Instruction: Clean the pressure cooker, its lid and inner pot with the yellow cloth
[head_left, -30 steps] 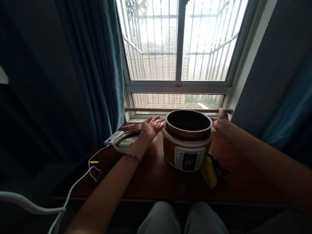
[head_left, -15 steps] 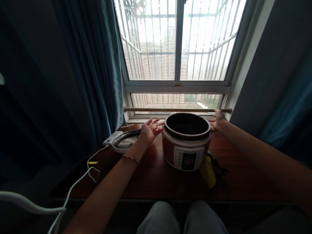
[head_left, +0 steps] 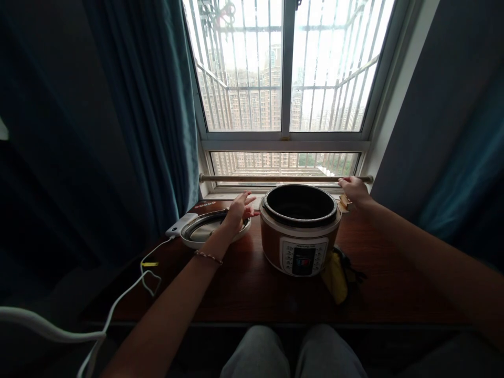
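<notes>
table (head_left: 244,286) carries everything. cooker (head_left: 300,247) sits mid-table, uncovered, inner pot (head_left: 299,206) in place (dark inside). lid (head_left: 197,231) lies flat just left of the cooker. left hand (head_left: 237,210) released, fingers spread, above the lid's right edge, just beside the cooker rim. right hand (head_left: 354,190) at the cooker's right handle (head_left: 344,203); can't tell if it grips.

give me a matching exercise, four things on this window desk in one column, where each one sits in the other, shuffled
Things:
1. round silver metal lid
2. crumpled yellow bundle
3. flat white power bank
4. long wooden rod

Places:
a. across the window's lower pane
b. against the front right foot of the brown electric cooker
c. at the lid's far left edge, white cable attached
d. just left of the cooker, by the open left hand

Pairs: 1-d, 2-b, 3-c, 4-a
</notes>
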Action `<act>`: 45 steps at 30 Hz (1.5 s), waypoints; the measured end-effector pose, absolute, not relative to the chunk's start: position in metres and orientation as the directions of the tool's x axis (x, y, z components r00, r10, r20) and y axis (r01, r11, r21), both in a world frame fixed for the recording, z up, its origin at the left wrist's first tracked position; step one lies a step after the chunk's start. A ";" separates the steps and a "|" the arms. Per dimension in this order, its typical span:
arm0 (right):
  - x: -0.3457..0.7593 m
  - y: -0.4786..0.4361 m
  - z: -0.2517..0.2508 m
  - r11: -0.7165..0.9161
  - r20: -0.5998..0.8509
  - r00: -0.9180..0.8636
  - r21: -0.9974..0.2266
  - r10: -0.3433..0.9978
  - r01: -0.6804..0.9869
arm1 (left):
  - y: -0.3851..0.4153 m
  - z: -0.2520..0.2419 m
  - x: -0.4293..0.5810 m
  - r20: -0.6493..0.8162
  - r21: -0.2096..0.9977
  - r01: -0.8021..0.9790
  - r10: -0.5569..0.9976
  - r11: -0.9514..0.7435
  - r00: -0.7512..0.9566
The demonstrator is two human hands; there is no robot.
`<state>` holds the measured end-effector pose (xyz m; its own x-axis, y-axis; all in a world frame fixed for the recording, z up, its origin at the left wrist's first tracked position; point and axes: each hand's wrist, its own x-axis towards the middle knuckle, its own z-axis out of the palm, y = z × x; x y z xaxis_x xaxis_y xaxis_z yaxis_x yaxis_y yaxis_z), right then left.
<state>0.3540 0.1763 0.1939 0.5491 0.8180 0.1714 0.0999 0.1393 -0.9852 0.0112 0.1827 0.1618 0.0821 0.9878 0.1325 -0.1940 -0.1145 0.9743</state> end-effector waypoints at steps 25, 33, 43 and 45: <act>0.412 0.187 0.127 0.102 0.453 0.280 -0.654 0.846 0.750 | 0.201 0.100 0.008 0.255 0.863 0.453 0.967 -0.222 -0.013; 0.330 0.093 0.136 0.514 0.496 0.728 -0.827 0.474 0.228 | 0.121 0.044 -0.013 0.222 0.975 0.026 0.963 -0.220 -0.152; 0.072 0.097 0.053 -0.412 -0.349 -0.219 -0.772 0.911 -0.484 | 0.124 0.007 -0.106 -0.293 0.853 -0.522 0.837 0.010 -0.463; 0.046 0.131 0.041 -0.479 -0.429 -0.214 -0.756 0.877 -0.446 | 0.138 0.017 -0.122 -0.331 0.851 -0.524 0.799 0.023 -0.501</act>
